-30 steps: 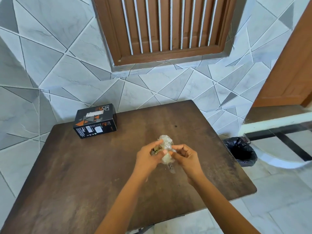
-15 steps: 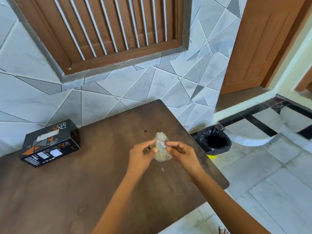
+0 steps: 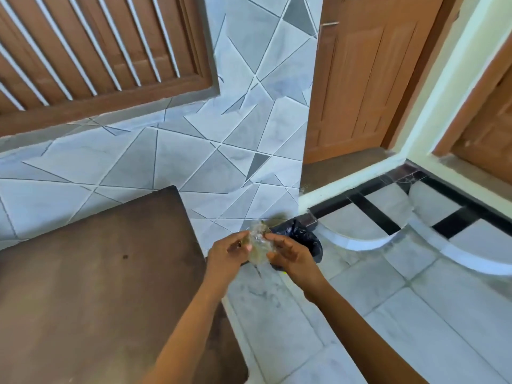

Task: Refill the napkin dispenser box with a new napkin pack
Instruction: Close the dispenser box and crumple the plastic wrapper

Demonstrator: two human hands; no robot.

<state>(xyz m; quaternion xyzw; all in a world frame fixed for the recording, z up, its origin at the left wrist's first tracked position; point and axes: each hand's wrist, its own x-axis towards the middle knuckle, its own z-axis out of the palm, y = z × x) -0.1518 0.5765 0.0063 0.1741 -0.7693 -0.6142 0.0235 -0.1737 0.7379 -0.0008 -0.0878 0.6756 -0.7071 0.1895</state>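
A crumpled clear plastic wrapper (image 3: 259,242) is pinched between both hands, held past the right edge of the brown table (image 3: 97,286). My left hand (image 3: 227,252) grips its left side and my right hand (image 3: 289,253) grips its right side. Both hands hover over the floor, just in front of a bin lined with a black bag (image 3: 303,238). The black napkin dispenser box is out of view.
A grey tiled wall (image 3: 221,162) rises behind the table, with a barred wooden window (image 3: 97,51) above it. A wooden door (image 3: 360,79) stands to the right. White floor tiles (image 3: 415,314) spread to the right of the table.
My view has swung right, so the dispenser box has left the frame. Both hands have carried the wrapper from above the table to beyond its right edge, close to the bin.
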